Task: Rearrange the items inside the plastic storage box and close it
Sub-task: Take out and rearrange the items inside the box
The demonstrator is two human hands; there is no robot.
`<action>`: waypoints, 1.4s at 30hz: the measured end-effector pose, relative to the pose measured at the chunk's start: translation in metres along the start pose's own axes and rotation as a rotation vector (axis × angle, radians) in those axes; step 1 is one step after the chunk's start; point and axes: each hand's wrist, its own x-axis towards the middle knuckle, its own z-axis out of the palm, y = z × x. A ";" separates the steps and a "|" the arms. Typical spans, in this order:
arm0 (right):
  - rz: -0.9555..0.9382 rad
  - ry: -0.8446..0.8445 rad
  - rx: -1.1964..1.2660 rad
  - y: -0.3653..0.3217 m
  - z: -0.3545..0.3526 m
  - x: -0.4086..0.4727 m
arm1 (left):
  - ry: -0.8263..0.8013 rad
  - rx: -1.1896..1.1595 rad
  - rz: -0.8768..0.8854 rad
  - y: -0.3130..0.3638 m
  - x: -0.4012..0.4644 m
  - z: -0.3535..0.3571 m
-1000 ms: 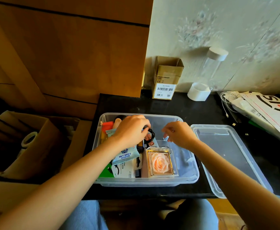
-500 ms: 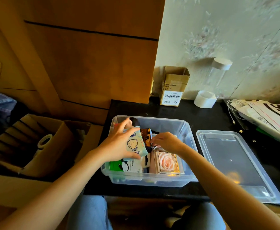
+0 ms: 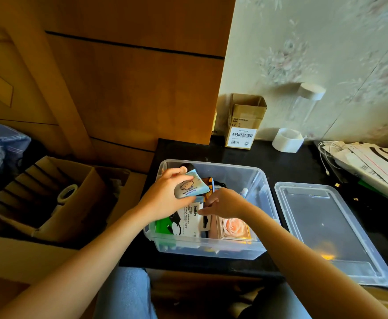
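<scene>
My left hand (image 3: 165, 194) has its grip curled round a soft pale-blue wet-wipes packet (image 3: 191, 186), held above the far-left part of the clear plastic storage box (image 3: 260, 178) on the black tabletop (image 3: 287, 164). My right hand (image 3: 226, 203), just right of it, reaches down among the contents with fingers bent; I cannot tell whether that grip holds anything. The box's clear plastic lid (image 3: 331, 229) lies flat on the tabletop, right of my right hand and apart from the box.

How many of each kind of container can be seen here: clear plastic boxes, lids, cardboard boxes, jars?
Clear plastic storage box: 1
Loose clear lid: 1
Cardboard boxes: 2, a small one by the wall and a large one on the left
Tall clear jar: 1
Total: 5
</scene>
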 end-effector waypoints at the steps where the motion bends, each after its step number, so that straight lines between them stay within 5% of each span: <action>1: 0.006 0.020 -0.035 -0.002 0.002 0.003 | 0.004 -0.024 0.016 0.000 -0.001 0.000; 10: 0.078 0.227 -0.046 -0.017 0.017 0.011 | 0.090 -0.180 -0.042 0.003 -0.007 -0.002; 16: -0.001 0.094 -0.003 -0.026 0.016 0.003 | 0.098 -0.173 -0.046 0.003 -0.011 -0.005; 24: 0.011 0.466 0.474 -0.015 -0.048 -0.026 | 0.259 -0.366 -0.095 -0.002 -0.011 -0.017; 29: 0.021 0.674 0.592 0.007 -0.081 -0.036 | 0.023 -0.232 0.009 -0.002 -0.016 -0.005; 34: 0.044 0.733 0.418 0.032 -0.089 -0.036 | -0.257 0.114 0.047 0.000 -0.017 0.005; 42: 0.136 0.689 0.352 0.062 -0.073 -0.028 | -0.015 0.150 0.258 0.036 0.021 0.016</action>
